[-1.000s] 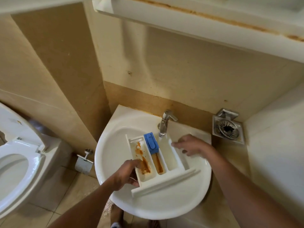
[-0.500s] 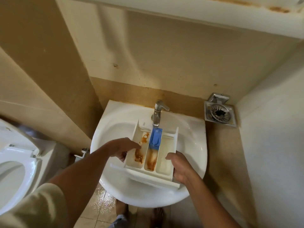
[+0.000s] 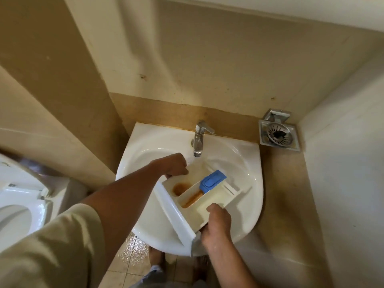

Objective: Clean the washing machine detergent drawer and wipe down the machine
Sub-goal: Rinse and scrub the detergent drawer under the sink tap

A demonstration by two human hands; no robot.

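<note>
A white detergent drawer [image 3: 216,201] with three compartments is held over the white sink [image 3: 249,163]. Brown residue stains its left and middle compartments, and a blue flap [image 3: 213,180] sits on the middle one. My left hand [image 3: 174,166] grips the drawer's far left edge near the tap. My right hand [image 3: 217,225] grips its near right corner by the front panel. The drawer lies turned, with its front panel toward the lower left. The washing machine itself is out of view.
A chrome tap [image 3: 199,138] stands at the back of the sink. A metal floor drain [image 3: 278,135] lies to the right, a toilet [image 3: 18,204] to the left. Walls close in on both sides and a white shelf edge hangs overhead. The floor tiles [image 3: 133,254] below look wet.
The drawer has rotated in the sink, its front panel swinging to the lower left. My left hand moved up toward the tap, and my right hand slid along to the near corner.
</note>
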